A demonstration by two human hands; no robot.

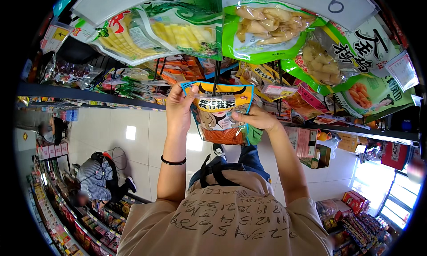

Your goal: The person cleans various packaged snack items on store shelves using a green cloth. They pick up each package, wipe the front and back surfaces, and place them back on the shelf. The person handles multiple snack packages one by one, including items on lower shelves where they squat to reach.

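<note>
Both hands hold a yellow-topped plastic snack packet [222,119] upright before me, with reddish strips visible through its lower window. My left hand [178,106] pinches its upper left corner, thumb on the front. At the right edge is my right hand [258,117], its thumb across the front and its other fingers mostly hidden behind. A green cloth [255,135] hangs below that hand, beside the packet; how it is held is hidden. One dark display hook [217,72] reaches the packet's top, where a clear plastic strip crosses it. Whether the packet hangs on the hook I cannot tell.
Above hang green food packets [267,26], with more yellow packets [260,77] behind. A price tag holder [279,90] juts out by my right hand. Cardboard boxes [317,156] stand on the floor at right. Another person [95,179] crouches by the shelves at left.
</note>
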